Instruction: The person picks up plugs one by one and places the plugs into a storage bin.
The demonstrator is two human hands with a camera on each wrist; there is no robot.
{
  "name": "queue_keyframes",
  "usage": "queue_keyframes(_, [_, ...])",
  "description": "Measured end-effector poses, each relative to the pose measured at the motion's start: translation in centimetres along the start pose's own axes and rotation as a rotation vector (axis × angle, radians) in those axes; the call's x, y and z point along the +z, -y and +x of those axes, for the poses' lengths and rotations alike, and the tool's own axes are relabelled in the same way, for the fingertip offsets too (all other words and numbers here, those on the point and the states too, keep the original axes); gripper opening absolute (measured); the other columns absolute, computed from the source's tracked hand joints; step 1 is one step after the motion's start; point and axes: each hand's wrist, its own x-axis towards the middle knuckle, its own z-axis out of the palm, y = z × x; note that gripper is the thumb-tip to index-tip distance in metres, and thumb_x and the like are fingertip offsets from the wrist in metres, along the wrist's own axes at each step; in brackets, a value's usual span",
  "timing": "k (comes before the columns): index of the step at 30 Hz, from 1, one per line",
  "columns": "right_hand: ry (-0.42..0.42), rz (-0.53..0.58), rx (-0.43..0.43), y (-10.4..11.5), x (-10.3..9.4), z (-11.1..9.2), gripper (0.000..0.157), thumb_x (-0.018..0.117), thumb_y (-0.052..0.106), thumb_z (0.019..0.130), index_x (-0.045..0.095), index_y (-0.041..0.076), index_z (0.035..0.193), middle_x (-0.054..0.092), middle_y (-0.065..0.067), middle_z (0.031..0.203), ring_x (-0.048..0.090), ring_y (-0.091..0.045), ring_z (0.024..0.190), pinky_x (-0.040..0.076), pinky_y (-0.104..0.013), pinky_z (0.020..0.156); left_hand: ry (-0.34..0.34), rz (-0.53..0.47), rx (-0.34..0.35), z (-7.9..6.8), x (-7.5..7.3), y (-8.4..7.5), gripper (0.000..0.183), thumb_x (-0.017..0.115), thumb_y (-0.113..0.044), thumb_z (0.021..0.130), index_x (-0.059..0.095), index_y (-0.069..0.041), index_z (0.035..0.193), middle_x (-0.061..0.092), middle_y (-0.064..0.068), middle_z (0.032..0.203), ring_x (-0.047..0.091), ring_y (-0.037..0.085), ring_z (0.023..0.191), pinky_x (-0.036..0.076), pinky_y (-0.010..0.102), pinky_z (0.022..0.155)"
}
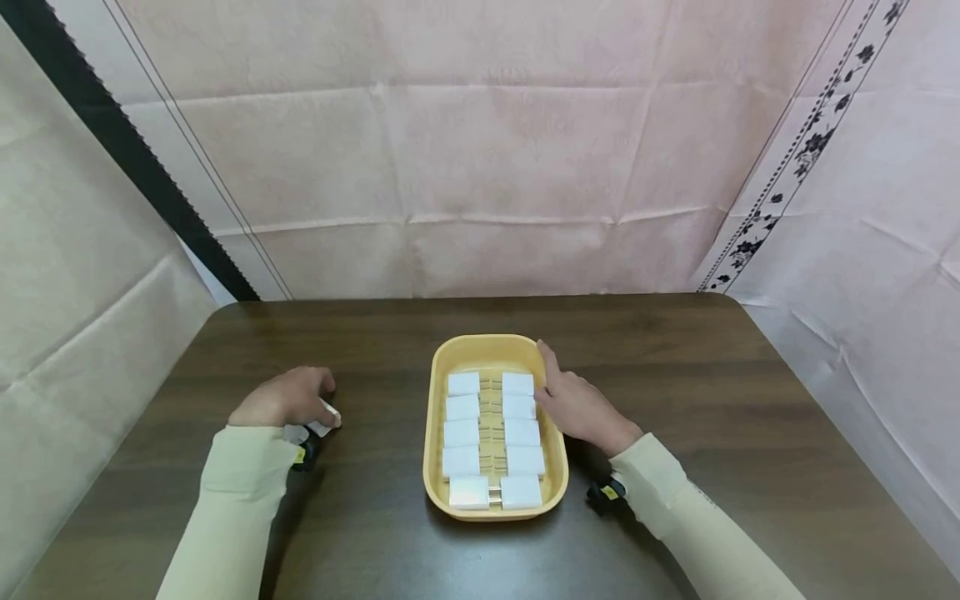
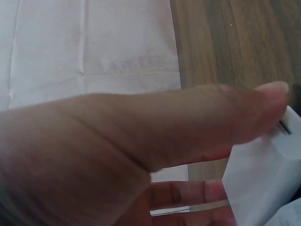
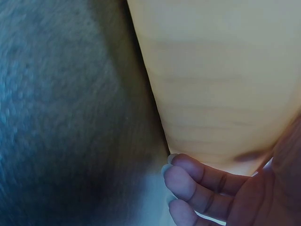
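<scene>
In the head view, my left hand (image 1: 288,398) is left of the tray, close over the table. Its thumb and fingers pinch a white plug adapter (image 2: 258,174), mostly hidden by the hand in the head view; a dark slit shows near the thumb tip. My right hand (image 1: 585,408) grips the right rim of a yellow tray (image 1: 487,343), with fingers against the outer wall in the right wrist view. Inside the tray, white plug adapters (image 1: 461,433) lie in two columns, metal pins toward the middle.
The brown wooden table (image 1: 375,550) carries the tray near its middle. Pale creased cloth (image 1: 510,167) hangs behind the table's far edge and along both sides.
</scene>
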Motion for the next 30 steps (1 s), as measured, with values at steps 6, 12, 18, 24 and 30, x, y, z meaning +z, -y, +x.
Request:
queue_keyframes(6, [-0.011,0.001,-0.013,-0.21,0.17,-0.03,0.073,0.042,0.016,0.105,-0.002,0.007,0.162,0.055,-0.007,0.063,0.058,-0.014,0.047,0.045,-0.028,0.045,-0.001,0.012,0.003,0.26,0.23,0.04,0.058,0.081,-0.025,0.083,0.059,0.003,0.129,0.064,0.023,0.121,0.061,0.031,0.093,0.054,0.045,0.076])
queue_keyframes(12, [-0.009,-0.004,-0.017,-0.22,0.15,-0.01,0.073,0.043,0.016,0.105,-0.002,0.006,0.162,0.051,-0.004,0.06,0.054,-0.013,0.044,0.043,-0.028,0.044,-0.015,0.033,0.022,0.31,0.27,-0.09,0.047,0.074,-0.027,0.089,0.062,0.0,0.125,0.066,0.02,0.117,0.062,0.028,0.09,0.053,0.044,0.073])
queue_keyframes(18, [-0.006,-0.003,-0.012,-0.11,0.07,0.0,0.073,0.043,0.016,0.105,-0.002,0.006,0.162,0.05,-0.004,0.06,0.054,-0.014,0.044,0.043,-0.028,0.044,-0.039,0.027,0.046,0.44,0.35,-0.14,0.037,0.067,-0.029,0.094,0.064,-0.001,0.119,0.069,0.017,0.111,0.062,0.027,0.086,0.053,0.045,0.07])
queue_keyframes(24, [-0.008,-0.009,-0.013,-0.03,-0.02,0.02,0.073,0.043,0.016,0.105,-0.001,0.006,0.162,0.05,-0.004,0.059,0.055,-0.013,0.044,0.044,-0.027,0.044,-0.04,0.017,0.09,0.67,0.33,-0.24,0.033,0.062,-0.024,0.097,0.063,0.0,0.12,0.069,0.017,0.11,0.063,0.026,0.085,0.054,0.044,0.071])
queue_keyframes(30, [0.001,-0.006,0.005,-0.13,0.09,0.04,0.073,0.043,0.017,0.105,-0.002,0.008,0.162,0.051,-0.005,0.06,0.056,-0.014,0.045,0.043,-0.027,0.044,-0.094,0.031,0.168,0.65,0.26,-0.57,0.027,0.059,-0.021,0.099,0.065,-0.002,0.118,0.069,0.018,0.111,0.063,0.026,0.086,0.056,0.046,0.075])
